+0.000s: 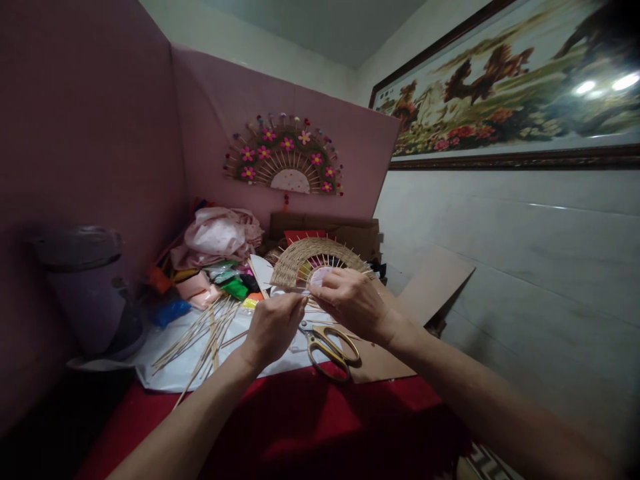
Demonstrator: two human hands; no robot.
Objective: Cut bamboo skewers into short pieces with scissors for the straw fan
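Note:
A half-round fan [320, 257] of woven tan cord on thin sticks stands over the table, with a pale semicircle at its lower middle. My right hand [353, 301] is closed on the fan at that pale part, its fingers covering some of it. Just left of it, my left hand [275, 327] is closed at the fan's lower edge; whatever lies between its fingertips is too small to make out. Gold-handled scissors [333, 350] lie below the hands, and loose thin sticks [205, 333] are spread to the left.
Behind, a finished fan with pink flowers [285, 157] hangs on a pink panel [210, 113]. Colored packets [235, 287] and pale cloth [220, 233] are piled back left, near a purple container [90, 293]. Brown cardboard [385, 360] lies right, on red cloth [300, 427].

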